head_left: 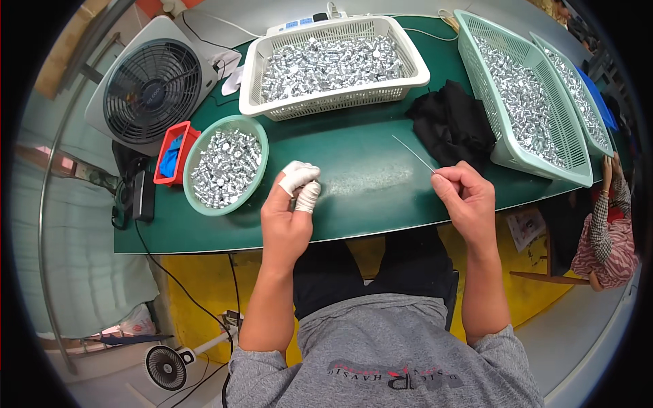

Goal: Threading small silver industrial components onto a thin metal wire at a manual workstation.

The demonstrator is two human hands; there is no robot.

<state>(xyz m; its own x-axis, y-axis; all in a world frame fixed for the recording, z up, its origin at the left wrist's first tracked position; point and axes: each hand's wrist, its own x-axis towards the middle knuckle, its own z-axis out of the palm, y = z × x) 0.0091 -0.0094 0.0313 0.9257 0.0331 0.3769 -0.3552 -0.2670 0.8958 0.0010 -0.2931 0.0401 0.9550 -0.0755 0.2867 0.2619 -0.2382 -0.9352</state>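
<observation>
A thin, straight metal wire (pixel 413 154) was pinched at its near end between the thumb and fingers of the right hand (pixel 466 197), its free end slanting up and away over the dark green tabletop (pixel 360 183), towards a crumpled black cloth (pixel 452 122). The left hand (pixel 289 211) held nothing that could be seen; its taped white fingertips (pixel 299 178) were drawn together above the table, just beside a round pale green plastic basket (pixel 257 146) heaped with small shiny silver parts. Behind it stood a white rectangular plastic basket (pixel 333 102) full of the same parts. Two long pale green baskets (pixel 500 136) lay to the right. A grey box fan (pixel 153 88) stood at the left.
</observation>
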